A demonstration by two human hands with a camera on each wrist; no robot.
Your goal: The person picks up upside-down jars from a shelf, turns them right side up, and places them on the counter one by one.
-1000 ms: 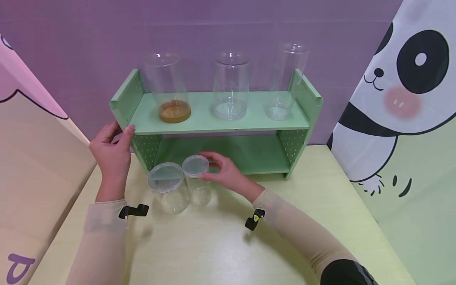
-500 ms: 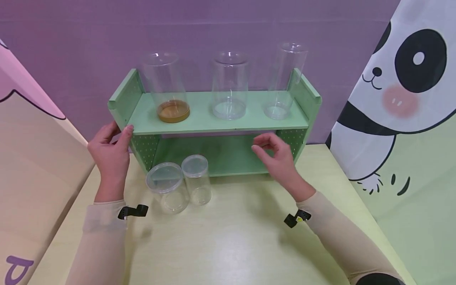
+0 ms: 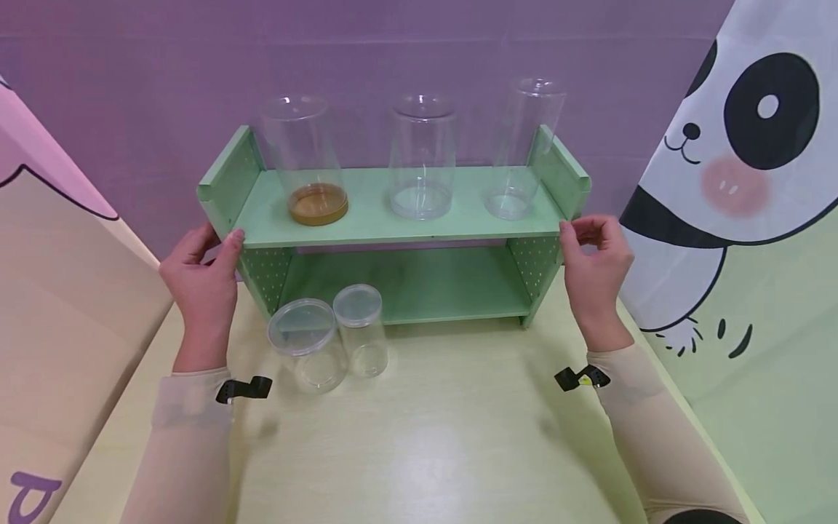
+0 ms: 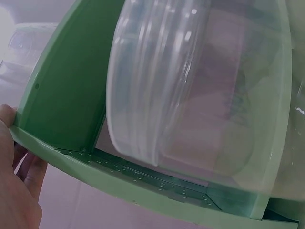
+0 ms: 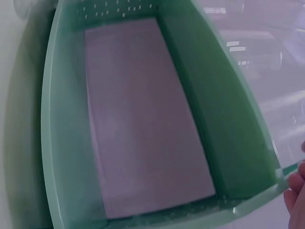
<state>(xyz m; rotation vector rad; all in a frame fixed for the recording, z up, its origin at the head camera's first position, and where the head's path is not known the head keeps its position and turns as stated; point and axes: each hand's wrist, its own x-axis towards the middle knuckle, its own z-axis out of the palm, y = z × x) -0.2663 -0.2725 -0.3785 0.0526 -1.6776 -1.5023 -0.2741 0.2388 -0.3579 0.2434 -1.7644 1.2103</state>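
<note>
A green two-tier shelf point(image 3: 369, 207) stands against the back wall. My left hand point(image 3: 203, 280) grips its left side panel, thumb on the front edge and fingers behind. On the opposite side my right hand point(image 3: 599, 276) pinches the right side panel at upper-board height; its fingertips point(image 5: 294, 183) show at the panel's edge in the right wrist view. Three clear jars rest upside down on the upper board: one with a brown lid point(image 3: 319, 205) underneath, a middle jar point(image 3: 424, 167) and a slimmer right jar point(image 3: 520, 164).
Two clear lidded jars, a wide one point(image 3: 304, 327) and a narrow one point(image 3: 358, 306), stand side by side on the pale table point(image 3: 419, 444), before the shelf's left part. A purple backdrop point(image 3: 419, 44) hangs behind, with a panda-printed panel point(image 3: 766, 291) at right.
My right hand has let go of the narrow jar and moved right to the shelf's right side panel. My left hand keeps its grip; the jars stay put.
</note>
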